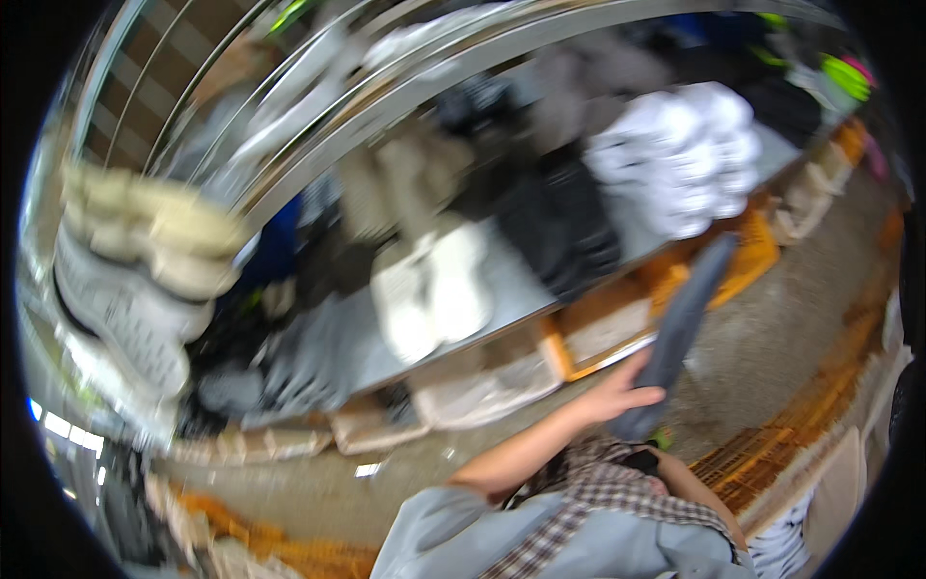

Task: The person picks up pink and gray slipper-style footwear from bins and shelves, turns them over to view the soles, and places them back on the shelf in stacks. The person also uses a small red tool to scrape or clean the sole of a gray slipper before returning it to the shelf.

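Note:
My left hand (622, 391) is closed around a long dark grey shoe sole (687, 314), gripping it near its lower end. The sole stands out at a slant, its far tip up and to the right, over the aisle floor. My right forearm (696, 490) bends in close to my body beside a checked apron (603, 473). The right hand's fingers are hidden or smeared there, so I cannot see what they do. Nearest to the sole on the shelf are black soles (559, 232) and a stack of white soles (675, 159).
Ahead runs a grey shelf (362, 362) bearing cream soles (434, 289), brown-grey ones (400, 183) and dark grey ones (299, 372). Under it stand orange crates (748, 265) and lined boxes (492, 381). A metal rail (386, 92) crosses above. More orange crates (781, 439) line the right side.

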### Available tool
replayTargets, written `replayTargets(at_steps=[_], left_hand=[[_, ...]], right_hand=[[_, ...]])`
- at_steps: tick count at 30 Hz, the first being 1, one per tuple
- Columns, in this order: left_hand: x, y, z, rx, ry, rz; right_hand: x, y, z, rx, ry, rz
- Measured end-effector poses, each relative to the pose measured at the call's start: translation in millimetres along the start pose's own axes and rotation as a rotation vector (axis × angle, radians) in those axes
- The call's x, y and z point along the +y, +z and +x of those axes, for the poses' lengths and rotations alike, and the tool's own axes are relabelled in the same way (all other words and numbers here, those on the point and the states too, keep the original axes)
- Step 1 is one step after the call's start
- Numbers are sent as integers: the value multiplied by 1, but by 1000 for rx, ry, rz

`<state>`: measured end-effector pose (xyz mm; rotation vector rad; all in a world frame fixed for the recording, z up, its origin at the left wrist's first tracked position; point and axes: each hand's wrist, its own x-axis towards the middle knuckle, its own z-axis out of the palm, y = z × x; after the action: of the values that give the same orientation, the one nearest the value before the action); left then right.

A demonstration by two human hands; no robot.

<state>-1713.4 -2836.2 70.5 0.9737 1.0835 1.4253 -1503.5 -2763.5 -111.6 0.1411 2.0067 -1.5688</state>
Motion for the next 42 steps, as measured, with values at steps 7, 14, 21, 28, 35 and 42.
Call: replayTargets(at_steps=[7, 14, 21, 28, 35, 42], left_hand=[[-23, 105, 142, 65, -70, -186], [-61, 162, 264, -20, -159, -229], [-98, 168, 405, -179, -101, -228], [-91, 196, 567, -233, -169, -229], [-96, 235, 707, -250, -280, -83], [-126, 277, 832, 50, -196, -63]], right_hand=[[23, -112, -161, 492, 4, 359], [-2, -206, -267, 760, -430, 1177], [10, -313, -296, 1040, -563, 1208], [41, -453, -358, 1282, -620, 1361], [102, -565, -427, 1622, -539, 1307], [194, -707, -494, 1491, -473, 1266]])
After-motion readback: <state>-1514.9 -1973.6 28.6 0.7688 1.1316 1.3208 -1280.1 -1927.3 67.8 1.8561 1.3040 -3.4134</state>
